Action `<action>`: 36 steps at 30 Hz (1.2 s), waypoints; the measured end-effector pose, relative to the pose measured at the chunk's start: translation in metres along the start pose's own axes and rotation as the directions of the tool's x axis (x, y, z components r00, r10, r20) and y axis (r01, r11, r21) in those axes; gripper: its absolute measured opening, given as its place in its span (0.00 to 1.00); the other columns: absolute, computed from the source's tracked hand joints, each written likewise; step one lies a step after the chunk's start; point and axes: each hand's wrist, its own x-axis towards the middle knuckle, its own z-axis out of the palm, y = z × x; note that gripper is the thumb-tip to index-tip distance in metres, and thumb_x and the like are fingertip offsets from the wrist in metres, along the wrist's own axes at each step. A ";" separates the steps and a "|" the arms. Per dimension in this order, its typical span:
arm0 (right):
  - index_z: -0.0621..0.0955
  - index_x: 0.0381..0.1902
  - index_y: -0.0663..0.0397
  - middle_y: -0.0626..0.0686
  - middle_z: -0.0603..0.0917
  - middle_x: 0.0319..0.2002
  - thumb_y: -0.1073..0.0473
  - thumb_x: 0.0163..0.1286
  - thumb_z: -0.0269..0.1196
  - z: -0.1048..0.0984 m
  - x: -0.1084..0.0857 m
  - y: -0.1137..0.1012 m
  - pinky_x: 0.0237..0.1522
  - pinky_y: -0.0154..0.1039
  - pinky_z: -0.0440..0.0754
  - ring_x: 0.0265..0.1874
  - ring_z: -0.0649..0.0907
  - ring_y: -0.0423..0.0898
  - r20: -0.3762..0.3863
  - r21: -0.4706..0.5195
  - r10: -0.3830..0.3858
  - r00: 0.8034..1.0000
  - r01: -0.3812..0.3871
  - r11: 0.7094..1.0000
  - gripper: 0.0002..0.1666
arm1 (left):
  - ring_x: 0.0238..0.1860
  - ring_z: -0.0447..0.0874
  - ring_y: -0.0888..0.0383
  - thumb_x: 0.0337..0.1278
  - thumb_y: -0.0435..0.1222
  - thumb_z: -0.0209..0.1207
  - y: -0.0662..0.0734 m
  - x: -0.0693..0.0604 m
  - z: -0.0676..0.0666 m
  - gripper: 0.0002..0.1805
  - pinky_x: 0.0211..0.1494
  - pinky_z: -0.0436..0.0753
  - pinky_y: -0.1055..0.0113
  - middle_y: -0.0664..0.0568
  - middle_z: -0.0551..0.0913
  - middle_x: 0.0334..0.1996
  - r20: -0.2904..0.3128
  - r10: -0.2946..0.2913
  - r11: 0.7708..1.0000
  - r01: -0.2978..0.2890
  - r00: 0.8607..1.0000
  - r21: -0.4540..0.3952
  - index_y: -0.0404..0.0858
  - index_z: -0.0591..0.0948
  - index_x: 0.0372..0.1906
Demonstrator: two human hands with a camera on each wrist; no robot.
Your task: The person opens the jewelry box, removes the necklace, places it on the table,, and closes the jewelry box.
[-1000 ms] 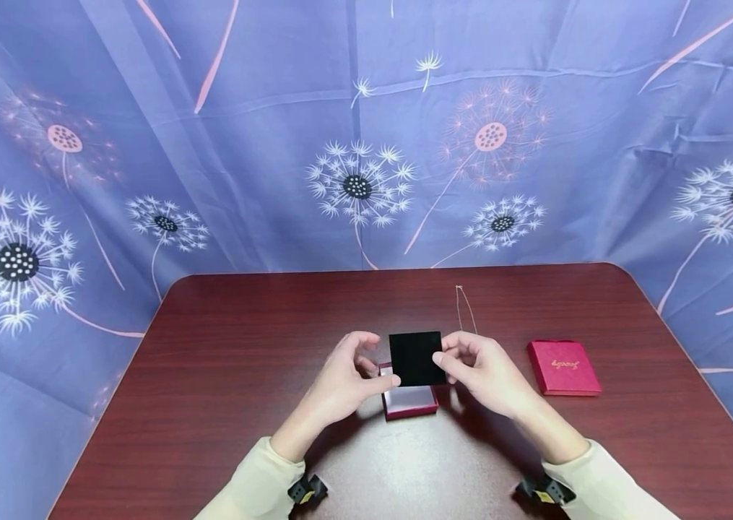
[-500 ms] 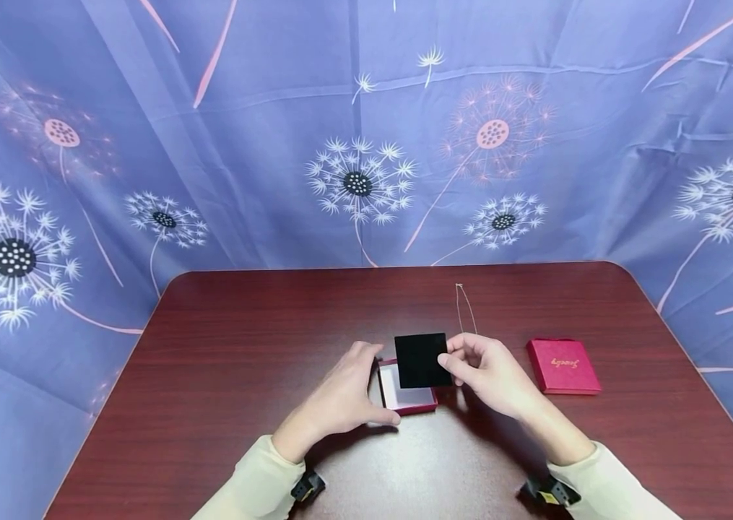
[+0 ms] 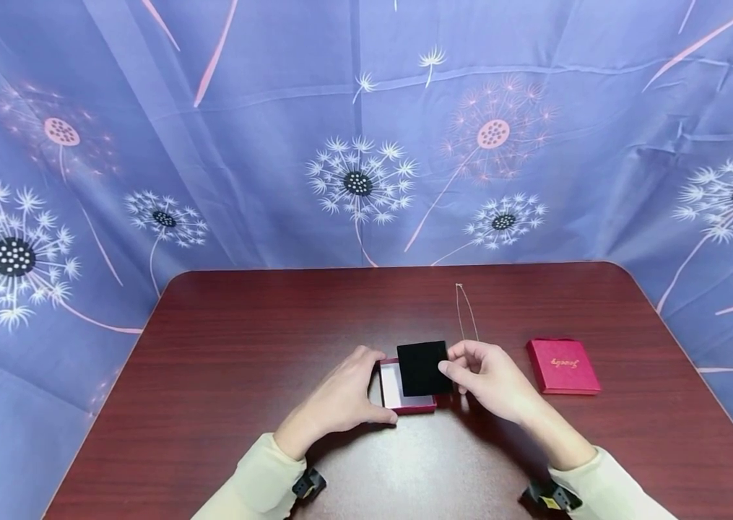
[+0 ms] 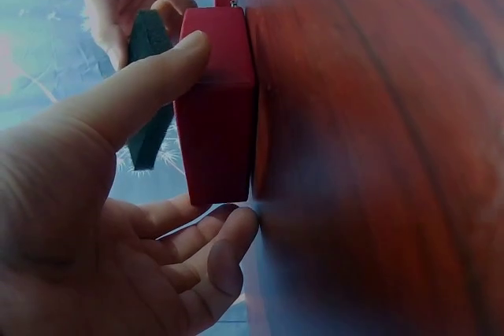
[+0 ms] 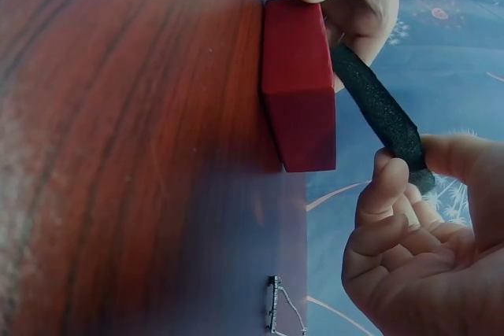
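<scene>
A small red jewelry box bottom (image 3: 414, 409) with a white inside sits on the table. My left hand (image 3: 336, 397) holds it, thumb on the near wall and fingers curled about its left and far sides. Between thumb and fingers, my right hand (image 3: 492, 379) pinches the right edge of a square black foam pad (image 3: 421, 368). In the right wrist view the pad (image 5: 378, 108) tilts, its left end low by the box opening and its right end raised. The pad hides part of the box's inside in the head view.
A red lid (image 3: 564, 366) with gold lettering lies to the right on the dark wood table (image 3: 262, 318). Beyond my right hand lies a thin chain necklace (image 3: 472, 315), partly hidden by the fingers. A blue patterned cloth (image 3: 262, 144) hangs behind the table.
My left hand has left the pad's lower left corner and now grips the box. The right hand has shifted the pad slightly right and lowered it toward the box.
</scene>
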 end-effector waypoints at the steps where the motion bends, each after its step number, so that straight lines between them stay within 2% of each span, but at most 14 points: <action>1: 0.83 0.47 0.58 0.51 0.85 0.27 0.55 0.74 0.71 0.000 0.000 0.000 0.31 0.37 0.79 0.25 0.85 0.55 0.002 0.000 0.011 1.000 -0.011 1.000 0.13 | 0.63 0.79 0.51 0.41 0.53 0.83 0.000 0.000 0.000 0.54 0.69 0.79 0.53 0.47 0.78 0.63 -0.001 -0.001 1.000 0.001 1.000 -0.001 0.35 0.73 0.73; 7: 0.82 0.45 0.57 0.50 0.85 0.26 0.55 0.73 0.72 0.001 0.001 0.001 0.25 0.36 0.77 0.24 0.85 0.57 0.022 -0.005 0.062 0.998 -0.062 0.998 0.13 | 0.60 0.79 0.53 0.41 0.53 0.83 0.001 0.002 0.000 0.54 0.67 0.80 0.53 0.48 0.78 0.63 -0.012 -0.001 1.000 0.001 1.000 0.001 0.34 0.73 0.73; 15: 0.82 0.41 0.56 0.51 0.83 0.21 0.52 0.72 0.72 0.001 0.003 0.001 0.30 0.37 0.78 0.24 0.84 0.55 0.033 -0.011 0.091 0.995 -0.090 0.996 0.14 | 0.58 0.80 0.54 0.40 0.53 0.84 0.002 0.005 0.001 0.54 0.65 0.81 0.54 0.49 0.78 0.62 -0.020 0.000 1.000 -0.001 1.000 -0.002 0.36 0.73 0.72; 29: 0.81 0.34 0.55 0.51 0.80 0.17 0.53 0.70 0.74 0.004 0.007 -0.006 0.25 0.36 0.73 0.22 0.82 0.52 0.034 0.029 0.101 0.994 -0.102 0.994 0.14 | 0.54 0.80 0.56 0.41 0.52 0.84 0.002 0.007 0.003 0.52 0.62 0.81 0.56 0.50 0.79 0.60 -0.025 0.004 1.000 -0.004 1.000 -0.010 0.36 0.74 0.71; 36: 0.81 0.33 0.53 0.49 0.80 0.17 0.51 0.70 0.74 0.011 0.008 -0.006 0.24 0.37 0.73 0.21 0.82 0.51 0.043 -0.009 0.118 0.992 -0.118 0.993 0.15 | 0.49 0.78 0.58 0.40 0.52 0.84 0.001 0.007 0.006 0.52 0.58 0.82 0.58 0.51 0.79 0.57 -0.014 -0.005 1.000 0.005 1.000 -0.031 0.36 0.75 0.70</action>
